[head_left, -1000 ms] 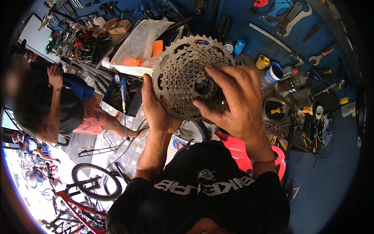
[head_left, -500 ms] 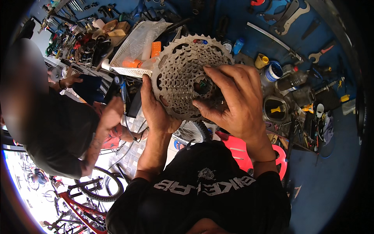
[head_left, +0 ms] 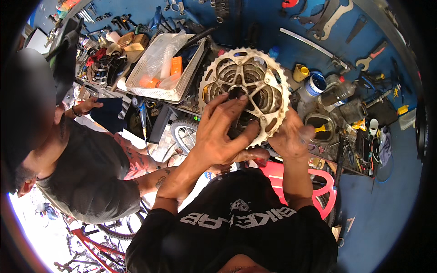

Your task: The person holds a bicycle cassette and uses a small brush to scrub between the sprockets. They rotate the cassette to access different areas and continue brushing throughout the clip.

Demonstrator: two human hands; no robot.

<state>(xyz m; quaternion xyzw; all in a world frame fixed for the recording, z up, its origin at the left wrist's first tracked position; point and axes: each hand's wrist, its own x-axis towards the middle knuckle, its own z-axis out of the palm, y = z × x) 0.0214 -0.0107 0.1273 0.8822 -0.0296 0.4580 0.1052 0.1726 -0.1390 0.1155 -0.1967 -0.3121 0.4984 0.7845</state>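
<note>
The bicycle cassette [head_left: 246, 93] — a big stack of toothed cogs — is held up in the air in front of the person's chest, above the cluttered counter [head_left: 346, 136]. The left hand [head_left: 218, 132] lies spread over its near face, fingers [head_left: 227, 102] reaching to the dark centre hole. The right hand [head_left: 291, 139] is closed on the lower right rim, pinching the largest cog from below.

The risks sit in that grip. The teeth are sharp and look greasy, so a slip of the right hand could let the cassette twist and rake the fingers or palm. Nothing supports it from beneath — if it drops, it likely lands among the jars and tools on the counter or falls toward the red plastic chair [head_left: 296, 175]. Another person [head_left: 86, 168] stands close at the left, well within reach of a falling or swinging part.
</note>
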